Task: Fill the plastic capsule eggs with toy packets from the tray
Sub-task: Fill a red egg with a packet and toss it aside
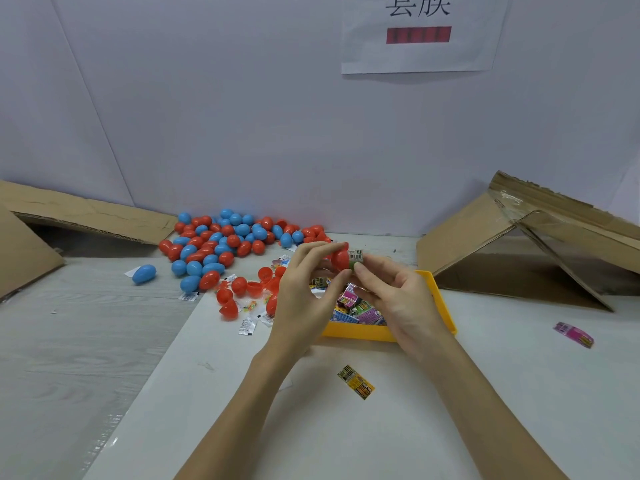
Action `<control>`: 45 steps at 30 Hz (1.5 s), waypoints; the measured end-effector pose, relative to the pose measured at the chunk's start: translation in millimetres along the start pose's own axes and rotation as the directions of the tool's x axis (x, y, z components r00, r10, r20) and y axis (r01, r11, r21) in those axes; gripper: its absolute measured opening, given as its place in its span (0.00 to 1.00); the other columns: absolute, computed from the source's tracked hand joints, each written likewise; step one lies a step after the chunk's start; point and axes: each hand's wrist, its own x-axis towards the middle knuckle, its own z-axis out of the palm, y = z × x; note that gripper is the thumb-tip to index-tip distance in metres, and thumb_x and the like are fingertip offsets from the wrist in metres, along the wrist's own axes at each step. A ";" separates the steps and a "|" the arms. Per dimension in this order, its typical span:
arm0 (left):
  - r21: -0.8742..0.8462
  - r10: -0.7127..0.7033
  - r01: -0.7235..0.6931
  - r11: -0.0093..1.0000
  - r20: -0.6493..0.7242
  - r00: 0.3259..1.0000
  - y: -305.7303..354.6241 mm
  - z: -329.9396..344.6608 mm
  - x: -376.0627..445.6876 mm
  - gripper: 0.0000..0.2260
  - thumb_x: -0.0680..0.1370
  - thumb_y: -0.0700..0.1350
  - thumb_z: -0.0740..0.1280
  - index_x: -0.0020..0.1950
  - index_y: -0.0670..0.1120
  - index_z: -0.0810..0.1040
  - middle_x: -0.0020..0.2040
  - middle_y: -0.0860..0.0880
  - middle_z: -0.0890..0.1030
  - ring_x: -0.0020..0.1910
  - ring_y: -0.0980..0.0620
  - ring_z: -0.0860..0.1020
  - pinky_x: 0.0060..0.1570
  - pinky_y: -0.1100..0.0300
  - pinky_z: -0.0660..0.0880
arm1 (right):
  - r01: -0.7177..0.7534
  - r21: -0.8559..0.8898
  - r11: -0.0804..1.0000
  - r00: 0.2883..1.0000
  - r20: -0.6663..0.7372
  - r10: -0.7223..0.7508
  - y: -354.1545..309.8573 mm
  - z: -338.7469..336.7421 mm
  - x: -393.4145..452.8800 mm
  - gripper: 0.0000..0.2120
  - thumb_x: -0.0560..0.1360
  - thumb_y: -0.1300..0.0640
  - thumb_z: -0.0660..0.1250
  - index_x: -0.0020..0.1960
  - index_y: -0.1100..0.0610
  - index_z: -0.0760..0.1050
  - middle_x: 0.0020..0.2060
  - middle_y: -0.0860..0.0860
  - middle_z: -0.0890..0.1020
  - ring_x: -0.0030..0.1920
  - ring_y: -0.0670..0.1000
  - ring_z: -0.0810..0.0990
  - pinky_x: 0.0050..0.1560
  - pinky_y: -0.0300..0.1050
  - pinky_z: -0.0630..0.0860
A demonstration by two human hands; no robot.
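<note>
Our left hand (pixel 304 289) grips a red capsule half (pixel 340 258) above the yellow tray (pixel 445 306); our right hand (pixel 398 292) pinches a rolled toy packet (pixel 356 257) at its mouth. Next, we likely push it fully inside.

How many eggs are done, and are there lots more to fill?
I can't count them. A big pile of closed red and blue eggs lies at the back, though whether they are filled doesn't show. Right now the left hand holds a red egg half while the right hand pushes a packet into it. Open red halves and a yellow tray holding packets remain.
</note>
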 end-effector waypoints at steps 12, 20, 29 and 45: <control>0.030 0.020 -0.021 0.999 0.039 0.999 -4.4 1.5 -0.3 0.20 0.80 0.39 0.70 0.72 0.46 0.76 0.55 0.51 0.78 0.55 0.56 0.77 0.54 0.65 0.75 | -0.315 0.363 0.877 0.949 0.094 0.302 -7.8 6.0 -3.4 0.17 0.78 0.57 0.72 0.65 0.63 0.80 0.58 0.60 0.85 0.54 0.54 0.87 0.56 0.45 0.83; -0.121 -0.110 0.115 0.986 0.049 0.993 -6.2 -0.2 -0.8 0.14 0.82 0.46 0.69 0.69 0.51 0.80 0.63 0.57 0.83 0.63 0.54 0.80 0.59 0.63 0.77 | -0.471 0.497 0.729 0.880 0.207 0.427 -14.9 11.0 -7.6 0.16 0.73 0.56 0.75 0.59 0.61 0.83 0.56 0.60 0.86 0.52 0.55 0.88 0.52 0.46 0.85; -0.248 -0.198 0.208 0.946 0.063 0.978 -6.1 -4.2 2.1 0.13 0.80 0.42 0.71 0.65 0.48 0.83 0.60 0.54 0.85 0.64 0.57 0.80 0.61 0.63 0.77 | -0.496 0.557 0.666 0.861 0.221 0.457 -11.5 11.7 -8.8 0.15 0.74 0.58 0.75 0.59 0.62 0.83 0.56 0.62 0.85 0.54 0.56 0.87 0.48 0.46 0.85; -0.151 -0.160 0.160 0.975 0.012 0.987 -9.8 -5.4 1.1 0.13 0.77 0.44 0.73 0.62 0.48 0.85 0.55 0.54 0.83 0.59 0.48 0.80 0.57 0.57 0.78 | -0.310 0.354 0.883 0.951 0.118 0.286 -8.0 11.1 -9.1 0.14 0.81 0.60 0.69 0.66 0.61 0.79 0.59 0.59 0.85 0.60 0.57 0.85 0.60 0.47 0.82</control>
